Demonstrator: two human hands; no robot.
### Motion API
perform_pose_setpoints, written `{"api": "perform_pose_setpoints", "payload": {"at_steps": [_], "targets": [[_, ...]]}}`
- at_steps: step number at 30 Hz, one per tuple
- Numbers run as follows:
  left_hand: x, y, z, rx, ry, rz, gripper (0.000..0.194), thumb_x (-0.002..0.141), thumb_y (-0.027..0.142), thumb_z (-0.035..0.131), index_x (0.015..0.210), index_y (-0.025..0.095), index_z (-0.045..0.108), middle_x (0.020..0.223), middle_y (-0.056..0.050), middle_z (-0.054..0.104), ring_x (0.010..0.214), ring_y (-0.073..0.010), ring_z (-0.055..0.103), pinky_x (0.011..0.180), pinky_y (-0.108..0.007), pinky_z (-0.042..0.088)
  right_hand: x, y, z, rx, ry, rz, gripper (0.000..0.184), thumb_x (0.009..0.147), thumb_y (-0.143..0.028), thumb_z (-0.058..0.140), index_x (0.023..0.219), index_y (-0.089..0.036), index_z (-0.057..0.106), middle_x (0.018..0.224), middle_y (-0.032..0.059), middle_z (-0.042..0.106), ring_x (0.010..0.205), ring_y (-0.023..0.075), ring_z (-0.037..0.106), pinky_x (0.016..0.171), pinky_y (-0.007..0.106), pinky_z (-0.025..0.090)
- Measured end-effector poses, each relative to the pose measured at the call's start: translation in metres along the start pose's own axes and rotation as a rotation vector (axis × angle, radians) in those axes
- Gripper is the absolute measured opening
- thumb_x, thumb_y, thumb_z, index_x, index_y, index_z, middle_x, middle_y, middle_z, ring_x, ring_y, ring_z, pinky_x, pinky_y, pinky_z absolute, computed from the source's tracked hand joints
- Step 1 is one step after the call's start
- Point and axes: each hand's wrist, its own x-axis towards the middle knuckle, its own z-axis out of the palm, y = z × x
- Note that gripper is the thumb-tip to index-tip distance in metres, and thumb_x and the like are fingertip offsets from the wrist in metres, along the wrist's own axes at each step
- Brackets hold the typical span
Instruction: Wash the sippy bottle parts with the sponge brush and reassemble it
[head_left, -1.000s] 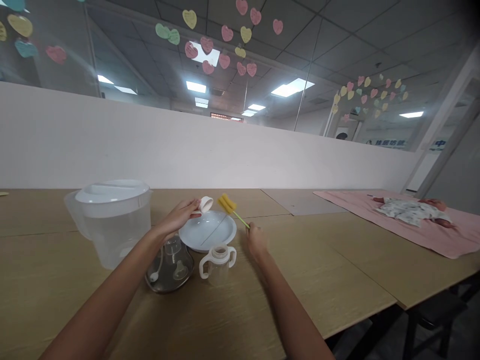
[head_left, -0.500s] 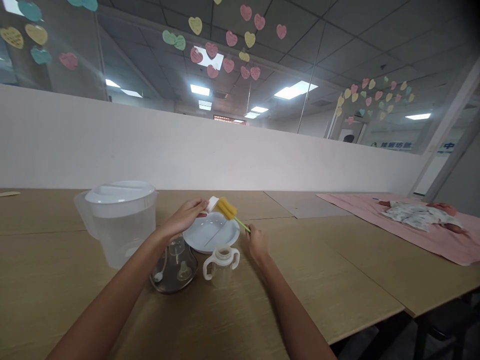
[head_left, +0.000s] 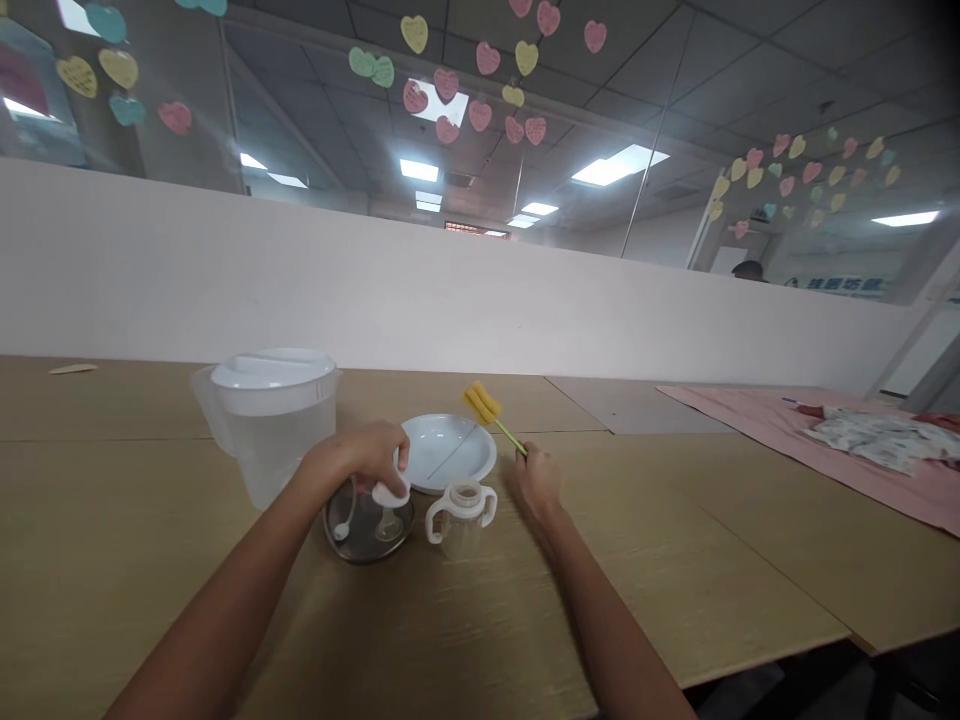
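Observation:
My left hand (head_left: 379, 455) grips a small white bottle cap (head_left: 391, 492) above a round metal tray (head_left: 364, 552). On that tray lie a clear bottle nipple (head_left: 389, 524) and a straw tube with a white weighted end (head_left: 342, 530). In my right hand (head_left: 539, 477) is a bottle brush with a yellow sponge head (head_left: 482, 402) and a green handle, held up to the right of a white bowl (head_left: 442, 450). A clear baby bottle (head_left: 463, 515) with two white side handles stands uncapped on the table between my arms.
A lidded plastic pitcher of water (head_left: 281, 430) stands at the left on the wooden table (head_left: 675, 560). To the right, patterned cloth (head_left: 877, 437) lies on a pink sheet (head_left: 757, 425). A white wall (head_left: 412, 290) rises behind the table.
My left hand has moved the white cap away from the brush, down and left over the metal tray. The brush stays in my right hand, now apart from the cap. The view has shifted slightly.

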Motion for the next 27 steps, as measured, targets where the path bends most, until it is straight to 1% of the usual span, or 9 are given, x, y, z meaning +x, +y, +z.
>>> {"api": "perform_pose_setpoints", "payload": {"at_steps": [2,6,11,14,18,20,23,25,27], "targets": [[0.006,-0.001,0.007,0.003,-0.066,-0.087,0.033,0.039,0.03,0.072,0.066,0.018,0.058,0.047,0.0,0.057,0.041,-0.0167,0.052,0.044,-0.027,0.04,0.0,0.001,0.001,-0.002,-0.005,-0.003,0.032,0.089,-0.03,0.035,0.108,-0.02,0.059,0.086,0.0094,0.065,0.078,0.0173,0.061,0.064,0.023,0.037],[0.015,0.001,0.019,0.032,-0.113,-0.165,0.03,0.033,0.033,0.075,0.038,0.017,0.05,0.036,-0.005,0.053,0.04,-0.0228,0.053,0.046,-0.035,0.043,0.0,0.002,0.002,0.001,-0.008,-0.029,0.031,0.088,-0.029,0.036,0.107,-0.021,0.059,0.086,0.0093,0.065,0.079,0.0182,0.061,0.063,0.024,0.036],[0.02,0.001,0.025,0.036,-0.128,-0.132,0.035,0.035,0.036,0.074,0.029,0.017,0.045,0.033,-0.008,0.05,0.044,-0.0277,0.055,0.051,-0.042,0.044,0.0,0.002,0.0,0.002,-0.015,-0.026,0.03,0.088,-0.029,0.037,0.106,-0.02,0.06,0.085,0.0096,0.065,0.078,0.0179,0.061,0.061,0.024,0.035],[0.018,0.001,0.023,0.106,-0.083,-0.1,0.033,0.04,0.035,0.071,0.029,0.017,0.045,0.037,-0.008,0.052,0.047,-0.0272,0.055,0.054,-0.042,0.044,0.0,0.001,-0.001,0.0,-0.023,-0.025,0.03,0.088,-0.03,0.036,0.102,-0.019,0.061,0.084,0.0101,0.065,0.078,0.0178,0.061,0.062,0.024,0.035],[0.005,0.015,0.017,0.165,0.158,0.028,0.025,0.055,0.041,0.06,0.048,0.017,0.058,0.058,-0.011,0.062,0.055,-0.0265,0.057,0.056,-0.038,0.041,0.0,0.001,-0.002,0.009,-0.001,-0.011,0.031,0.088,-0.031,0.036,0.103,-0.021,0.061,0.085,0.0094,0.066,0.078,0.0184,0.061,0.061,0.024,0.035],[-0.005,0.028,0.016,0.095,0.213,0.155,0.031,0.066,0.047,0.05,0.065,0.018,0.063,0.068,-0.009,0.064,0.061,-0.0242,0.057,0.057,-0.033,0.04,0.0,0.001,-0.001,0.016,0.006,-0.005,0.029,0.087,-0.03,0.038,0.104,-0.023,0.06,0.086,0.0084,0.066,0.079,0.0183,0.061,0.06,0.024,0.035],[-0.015,0.046,0.02,-0.007,0.162,0.324,0.04,0.072,0.052,0.042,0.085,0.021,0.064,0.08,-0.005,0.065,0.071,-0.0208,0.057,0.061,-0.027,0.039,0.0,0.0,-0.001,0.023,0.005,0.001,0.029,0.086,-0.03,0.038,0.101,-0.021,0.062,0.085,0.0088,0.066,0.077,0.0178,0.061,0.06,0.023,0.034],[-0.015,0.053,0.027,0.002,0.105,0.403,0.04,0.068,0.052,0.049,0.091,0.023,0.062,0.087,-0.003,0.064,0.078,-0.0206,0.057,0.064,-0.026,0.039,0.0,-0.001,-0.002,0.028,0.012,0.011,0.03,0.086,-0.03,0.038,0.095,-0.018,0.064,0.084,0.0098,0.066,0.075,0.0172,0.061,0.058,0.023,0.033],[-0.009,0.054,0.034,0.063,0.075,0.457,0.039,0.062,0.043,0.058,0.096,0.023,0.06,0.094,-0.003,0.062,0.085,-0.0219,0.055,0.068,-0.026,0.04,0.0,-0.002,-0.003,0.045,0.04,0.027,0.031,0.086,-0.031,0.038,0.088,-0.016,0.064,0.081,0.0102,0.066,0.072,0.0167,0.061,0.056,0.023,0.031]]}}
